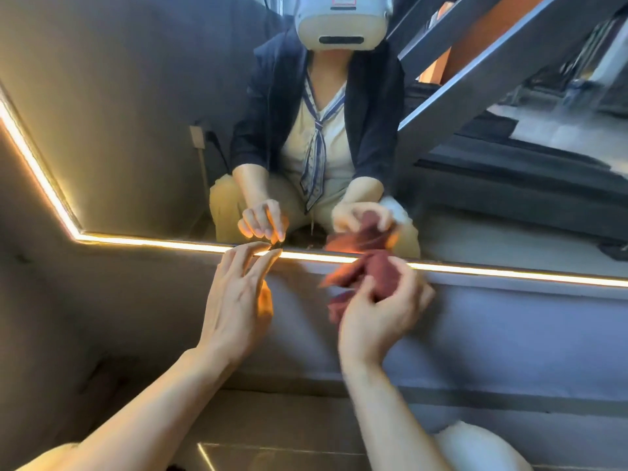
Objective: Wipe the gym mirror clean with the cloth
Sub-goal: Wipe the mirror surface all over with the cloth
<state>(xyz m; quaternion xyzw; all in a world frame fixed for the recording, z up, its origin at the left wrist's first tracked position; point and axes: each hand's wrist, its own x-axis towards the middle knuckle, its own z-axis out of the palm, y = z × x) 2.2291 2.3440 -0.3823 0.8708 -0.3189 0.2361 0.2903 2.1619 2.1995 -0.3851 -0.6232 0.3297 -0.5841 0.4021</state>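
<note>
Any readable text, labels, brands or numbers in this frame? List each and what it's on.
None can be read.
Headset, reflected in the mirror: a reddish label at its top edge, cut off and too blurred to read.
Cloth, wall and light strip: no text.

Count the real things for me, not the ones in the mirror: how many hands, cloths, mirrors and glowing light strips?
Hands: 2, the left hand and the right hand
Cloths: 1, the red cloth in the right hand
Mirrors: 1, the mirror
Light strips: 1, the strip along the mirror's edge
Total: 5
</note>
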